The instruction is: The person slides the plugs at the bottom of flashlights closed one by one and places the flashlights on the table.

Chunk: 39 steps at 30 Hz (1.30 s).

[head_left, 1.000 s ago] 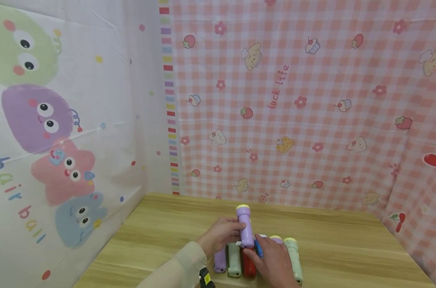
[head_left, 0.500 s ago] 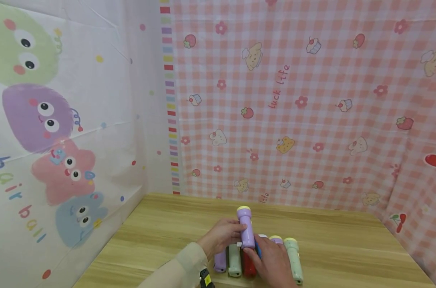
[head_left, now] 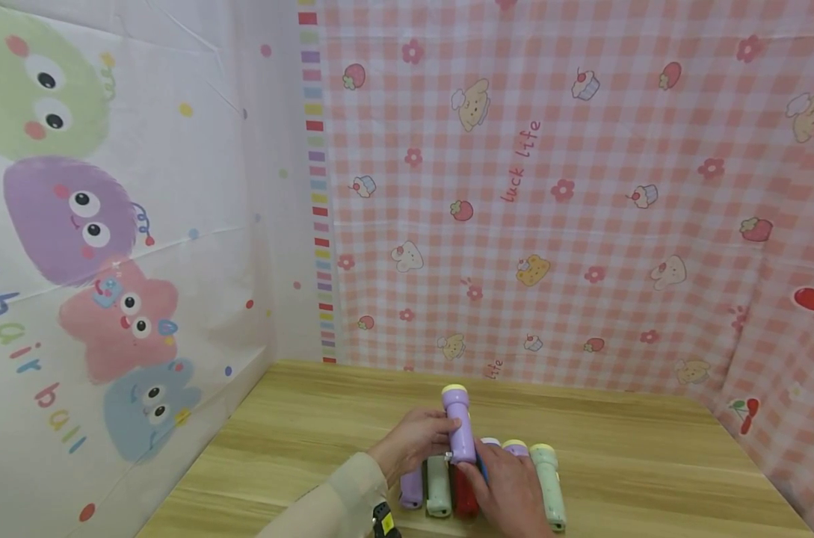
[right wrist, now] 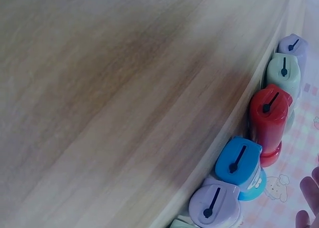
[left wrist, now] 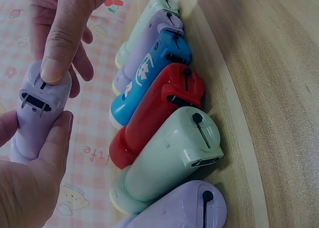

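My left hand [head_left: 416,437] holds up a purple flashlight [head_left: 458,418] with a yellow-rimmed head, fingers and thumb around its barrel. Its tail end faces the left wrist view, where two metal plug prongs [left wrist: 34,108] stick out near the slider slot. My right hand [head_left: 510,482] has its thumb [left wrist: 54,68] pressed on that slot, with the other fingers bent beside and behind the flashlight. In the right wrist view only a few fingertips [right wrist: 311,190] show at the right edge.
Several flashlights lie side by side below the hands: a purple one [head_left: 411,489], a pale green one [head_left: 437,486], a red one [left wrist: 162,106], a blue one [left wrist: 154,71], another purple one [right wrist: 215,203] and a green one [head_left: 548,486]. Patterned cloths [head_left: 548,149] hang behind the wooden table [head_left: 649,463].
Both hands stay almost in place. At the held flashlight's tail, the prongs stick out less to the left than before, and the right thumb has shifted slightly.
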Motion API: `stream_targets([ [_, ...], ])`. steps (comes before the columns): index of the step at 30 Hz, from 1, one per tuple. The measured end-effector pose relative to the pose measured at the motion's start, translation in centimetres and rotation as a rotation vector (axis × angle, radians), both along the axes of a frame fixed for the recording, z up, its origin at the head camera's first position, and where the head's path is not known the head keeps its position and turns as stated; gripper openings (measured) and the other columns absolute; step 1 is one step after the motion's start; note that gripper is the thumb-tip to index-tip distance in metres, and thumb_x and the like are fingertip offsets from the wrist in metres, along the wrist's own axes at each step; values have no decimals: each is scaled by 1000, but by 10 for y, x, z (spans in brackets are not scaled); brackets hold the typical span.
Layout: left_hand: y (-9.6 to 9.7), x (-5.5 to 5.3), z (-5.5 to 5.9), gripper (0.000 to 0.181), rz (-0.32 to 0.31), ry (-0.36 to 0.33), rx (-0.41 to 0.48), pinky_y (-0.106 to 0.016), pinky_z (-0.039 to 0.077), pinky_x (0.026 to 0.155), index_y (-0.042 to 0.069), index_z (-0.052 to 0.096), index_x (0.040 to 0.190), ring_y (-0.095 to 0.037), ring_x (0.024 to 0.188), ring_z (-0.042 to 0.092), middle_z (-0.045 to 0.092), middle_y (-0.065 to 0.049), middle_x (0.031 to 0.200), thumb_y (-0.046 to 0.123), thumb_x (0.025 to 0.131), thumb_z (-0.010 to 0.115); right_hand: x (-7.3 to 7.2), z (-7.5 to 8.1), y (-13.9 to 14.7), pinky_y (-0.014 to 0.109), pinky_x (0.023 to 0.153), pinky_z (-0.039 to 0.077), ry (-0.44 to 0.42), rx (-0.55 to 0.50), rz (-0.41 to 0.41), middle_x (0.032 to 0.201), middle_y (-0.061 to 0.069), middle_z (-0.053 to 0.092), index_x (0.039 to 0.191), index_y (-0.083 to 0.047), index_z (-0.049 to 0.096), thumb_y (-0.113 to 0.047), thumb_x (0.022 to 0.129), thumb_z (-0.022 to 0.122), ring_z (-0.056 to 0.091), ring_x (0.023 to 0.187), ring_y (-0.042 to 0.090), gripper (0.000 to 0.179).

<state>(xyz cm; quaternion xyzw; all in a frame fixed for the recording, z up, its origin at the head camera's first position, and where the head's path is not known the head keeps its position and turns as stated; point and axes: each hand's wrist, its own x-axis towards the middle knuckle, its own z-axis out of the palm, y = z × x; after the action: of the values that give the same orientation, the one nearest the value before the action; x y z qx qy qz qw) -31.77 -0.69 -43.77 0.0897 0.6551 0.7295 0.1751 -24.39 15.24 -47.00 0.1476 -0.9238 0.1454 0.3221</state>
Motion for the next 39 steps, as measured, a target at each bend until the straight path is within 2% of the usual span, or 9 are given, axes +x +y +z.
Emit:
stream_targets([
  [6,-2,-2,1,34,-1,-6,3,-46,54,89,-19,53,119,-33,100,67,67,-20,103,5,97,60,1,-2,1,41,73,48,1,-11,13,94,-4,70,110,-12,71,-28,92,70,67,88,17,25],
  [12,-4,-1,4,36,6,-25,-2,-46,54,90,-19,52,122,-34,103,66,67,-20,105,6,97,60,0,-2,1,40,72,48,12,-15,23,94,-4,70,110,-12,71,-26,92,70,67,89,16,23],
  [17,-5,-2,3,36,1,0,16,-46,54,91,-19,52,121,-33,102,66,68,-20,104,5,96,60,-2,-4,0,38,67,48,57,-24,40,90,-7,69,106,-15,71,-25,90,72,66,84,14,19],
  [25,-13,-6,3,38,3,23,32,-47,52,93,-21,49,123,-32,103,65,66,-23,108,5,97,58,-3,-4,4,40,69,53,105,-35,65,98,-1,72,111,-10,73,-21,86,76,69,87,18,27],
  [30,-22,-9,4,41,33,23,15,-47,51,95,-20,48,126,-34,107,64,65,-24,111,6,96,59,-1,-3,11,46,74,54,-20,-53,10,105,6,72,111,-7,73,-25,86,76,68,95,24,31],
  [34,-30,-12,4,43,59,29,2,-47,51,95,-19,49,126,-30,103,65,66,-21,109,9,95,60,-2,-3,21,54,80,52,-194,-40,-51,114,12,68,116,-6,71,-29,89,73,65,103,32,36],
  [39,-41,-16,2,43,77,34,-7,-46,52,93,-18,49,126,-26,97,65,66,-19,106,10,94,59,-5,-5,35,68,91,41,-428,1,-160,128,23,59,125,-5,65,-39,90,70,54,115,46,50],
])
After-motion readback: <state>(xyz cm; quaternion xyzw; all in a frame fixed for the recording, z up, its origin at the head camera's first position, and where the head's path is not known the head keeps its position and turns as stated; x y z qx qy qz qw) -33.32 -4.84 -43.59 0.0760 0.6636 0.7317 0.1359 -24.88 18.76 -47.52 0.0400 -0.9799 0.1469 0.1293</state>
